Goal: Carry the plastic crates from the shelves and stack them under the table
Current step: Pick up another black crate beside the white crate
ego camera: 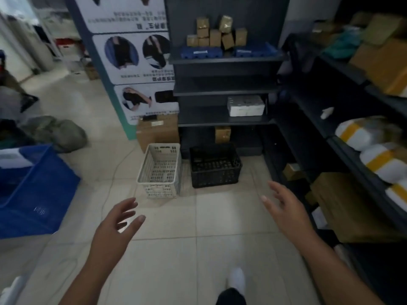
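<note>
A white plastic crate and a black plastic crate stand side by side on the tiled floor in front of the dark shelves. Both crates look empty. My left hand is stretched forward with fingers spread, short of the white crate and a little to its left. Held out on the other side, my right hand is also spread, to the right of the black crate and nearer to me. Neither hand touches a crate or holds anything.
A big blue bin stands at the left. A cardboard box sits behind the white crate, below a poster board. Shelves on the right hold wrapped parcels and boxes. A grey sack lies on the floor. My white shoe is below.
</note>
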Action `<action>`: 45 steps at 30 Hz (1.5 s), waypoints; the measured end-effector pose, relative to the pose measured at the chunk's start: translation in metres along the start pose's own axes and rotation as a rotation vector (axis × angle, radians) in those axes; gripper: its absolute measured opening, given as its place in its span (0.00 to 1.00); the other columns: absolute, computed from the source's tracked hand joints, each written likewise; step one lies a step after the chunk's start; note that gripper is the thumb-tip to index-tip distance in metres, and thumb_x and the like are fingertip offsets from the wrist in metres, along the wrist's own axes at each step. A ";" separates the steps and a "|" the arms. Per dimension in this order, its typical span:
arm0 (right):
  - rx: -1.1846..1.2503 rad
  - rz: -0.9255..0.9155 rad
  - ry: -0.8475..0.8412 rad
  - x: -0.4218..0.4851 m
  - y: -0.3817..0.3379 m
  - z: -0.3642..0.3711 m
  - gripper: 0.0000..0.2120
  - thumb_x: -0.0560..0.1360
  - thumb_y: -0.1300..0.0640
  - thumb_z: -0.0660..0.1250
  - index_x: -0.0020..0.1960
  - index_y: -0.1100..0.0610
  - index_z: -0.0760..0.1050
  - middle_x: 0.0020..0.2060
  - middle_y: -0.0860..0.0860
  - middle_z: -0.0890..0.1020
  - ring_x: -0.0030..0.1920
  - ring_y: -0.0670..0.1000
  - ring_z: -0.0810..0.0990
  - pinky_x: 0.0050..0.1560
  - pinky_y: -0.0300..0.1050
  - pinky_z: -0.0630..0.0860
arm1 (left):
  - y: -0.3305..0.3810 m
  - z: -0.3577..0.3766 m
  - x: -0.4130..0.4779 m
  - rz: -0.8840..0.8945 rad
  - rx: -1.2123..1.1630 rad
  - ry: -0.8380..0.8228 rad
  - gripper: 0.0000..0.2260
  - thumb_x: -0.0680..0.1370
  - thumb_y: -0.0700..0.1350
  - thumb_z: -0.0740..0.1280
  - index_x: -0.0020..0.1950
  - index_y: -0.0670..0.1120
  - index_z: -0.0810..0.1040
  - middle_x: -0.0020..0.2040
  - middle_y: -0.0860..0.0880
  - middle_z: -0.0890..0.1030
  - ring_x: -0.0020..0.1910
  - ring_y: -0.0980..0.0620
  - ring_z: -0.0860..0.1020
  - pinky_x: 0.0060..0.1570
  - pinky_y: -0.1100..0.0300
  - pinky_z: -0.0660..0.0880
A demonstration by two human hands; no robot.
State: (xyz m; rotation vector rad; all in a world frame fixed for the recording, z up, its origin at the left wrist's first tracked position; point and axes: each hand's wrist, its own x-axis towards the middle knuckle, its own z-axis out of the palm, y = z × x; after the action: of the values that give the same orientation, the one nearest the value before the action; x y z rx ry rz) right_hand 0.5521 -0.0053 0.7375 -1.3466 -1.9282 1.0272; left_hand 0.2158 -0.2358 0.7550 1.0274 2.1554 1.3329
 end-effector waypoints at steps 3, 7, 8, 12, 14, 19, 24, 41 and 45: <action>-0.001 0.011 0.011 0.064 0.016 -0.002 0.27 0.77 0.47 0.68 0.74 0.48 0.67 0.69 0.47 0.72 0.65 0.44 0.70 0.64 0.46 0.70 | 0.006 0.039 0.072 0.010 0.015 -0.012 0.19 0.75 0.45 0.73 0.65 0.55 0.76 0.58 0.57 0.81 0.56 0.61 0.79 0.54 0.58 0.75; 0.012 0.002 -0.007 0.161 0.026 0.001 0.28 0.76 0.47 0.68 0.74 0.47 0.66 0.70 0.45 0.71 0.68 0.44 0.69 0.67 0.45 0.67 | 0.019 0.089 0.169 0.019 0.016 -0.021 0.21 0.75 0.46 0.74 0.66 0.54 0.76 0.59 0.58 0.81 0.56 0.60 0.80 0.56 0.54 0.76; 0.013 0.002 -0.014 0.185 0.026 0.001 0.29 0.76 0.46 0.69 0.75 0.46 0.65 0.70 0.45 0.71 0.69 0.44 0.69 0.68 0.46 0.67 | 0.024 0.100 0.193 0.019 0.015 -0.023 0.20 0.74 0.47 0.74 0.66 0.55 0.76 0.59 0.58 0.81 0.57 0.59 0.80 0.57 0.53 0.76; -0.027 0.023 -0.058 0.274 0.023 0.003 0.30 0.76 0.45 0.69 0.75 0.45 0.65 0.71 0.46 0.70 0.69 0.45 0.69 0.68 0.46 0.67 | 0.034 0.135 0.282 -0.002 0.006 -0.055 0.20 0.74 0.51 0.75 0.64 0.62 0.75 0.58 0.62 0.81 0.57 0.60 0.80 0.57 0.52 0.77; -0.042 0.038 -0.074 0.317 0.024 0.007 0.30 0.75 0.46 0.69 0.75 0.46 0.64 0.71 0.46 0.70 0.69 0.45 0.68 0.68 0.46 0.67 | 0.034 0.148 0.323 -0.008 -0.010 -0.072 0.20 0.73 0.53 0.75 0.62 0.68 0.75 0.57 0.66 0.81 0.57 0.62 0.80 0.57 0.52 0.77; -0.105 0.089 -0.100 0.424 0.040 0.038 0.31 0.75 0.44 0.69 0.75 0.46 0.64 0.72 0.47 0.70 0.70 0.47 0.68 0.69 0.48 0.68 | 0.008 0.186 0.437 -0.055 -0.036 -0.106 0.21 0.71 0.56 0.75 0.60 0.72 0.74 0.59 0.63 0.81 0.59 0.58 0.79 0.58 0.48 0.77; -0.185 0.173 -0.095 0.536 0.071 0.088 0.31 0.75 0.45 0.69 0.75 0.48 0.65 0.71 0.49 0.71 0.70 0.50 0.70 0.68 0.51 0.70 | -0.039 0.240 0.572 -0.087 -0.025 -0.185 0.21 0.74 0.52 0.75 0.65 0.60 0.75 0.61 0.59 0.80 0.58 0.58 0.79 0.58 0.48 0.78; -0.362 0.394 -0.058 0.841 0.423 0.290 0.28 0.76 0.51 0.69 0.74 0.55 0.67 0.66 0.59 0.74 0.61 0.59 0.77 0.55 0.52 0.75 | -0.348 0.511 0.809 -0.519 0.125 -0.017 0.23 0.73 0.49 0.76 0.66 0.54 0.75 0.55 0.51 0.80 0.43 0.66 0.80 0.42 0.67 0.73; -0.484 0.375 -0.135 0.870 0.532 0.347 0.29 0.77 0.54 0.66 0.75 0.57 0.63 0.68 0.63 0.70 0.62 0.65 0.75 0.54 0.56 0.75 | -0.459 0.574 0.829 -0.671 0.140 0.128 0.33 0.69 0.55 0.76 0.70 0.47 0.73 0.63 0.44 0.79 0.55 0.49 0.79 0.49 0.59 0.73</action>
State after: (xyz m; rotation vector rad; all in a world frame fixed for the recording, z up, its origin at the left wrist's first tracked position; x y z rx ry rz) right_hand 0.2566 0.8282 0.1220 -2.0138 -2.1649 0.8606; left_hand -0.1129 0.6072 0.1152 0.2039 2.3996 0.9484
